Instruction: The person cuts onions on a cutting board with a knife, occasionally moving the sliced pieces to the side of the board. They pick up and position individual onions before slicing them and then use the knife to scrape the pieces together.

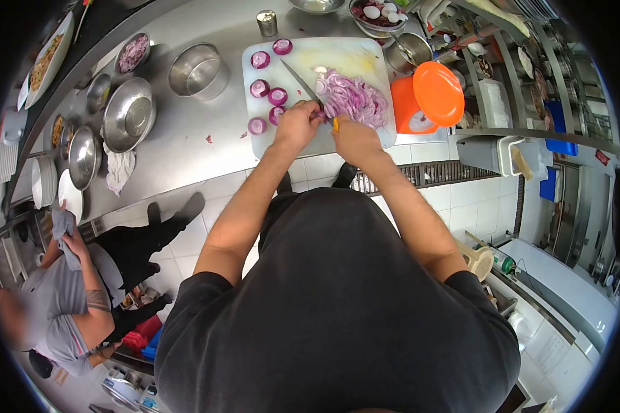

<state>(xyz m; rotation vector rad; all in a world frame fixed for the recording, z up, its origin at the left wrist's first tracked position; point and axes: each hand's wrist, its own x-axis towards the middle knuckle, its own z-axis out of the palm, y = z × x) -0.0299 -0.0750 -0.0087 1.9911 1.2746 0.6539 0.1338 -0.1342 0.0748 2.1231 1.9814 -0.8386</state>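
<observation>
My right hand [357,140] is closed round the yellow handle of a knife [298,80], whose blade points up and left across the white cutting board [318,45]. My left hand [297,126] is closed beside the base of the blade. Its fingertips pinch something small and purplish that I cannot make out. A heap of sliced red onion [355,98] lies just beyond my right hand. Several trimmed red onion pieces [259,88] rest along the board's left side.
Metal bowls [129,115] and a deep pan [198,71] stand left on the steel counter [207,148]. A small can [267,23] stands behind the board. Right of it are an orange scale [413,107] and a metal pot [408,53]. Another person [72,303] is at lower left.
</observation>
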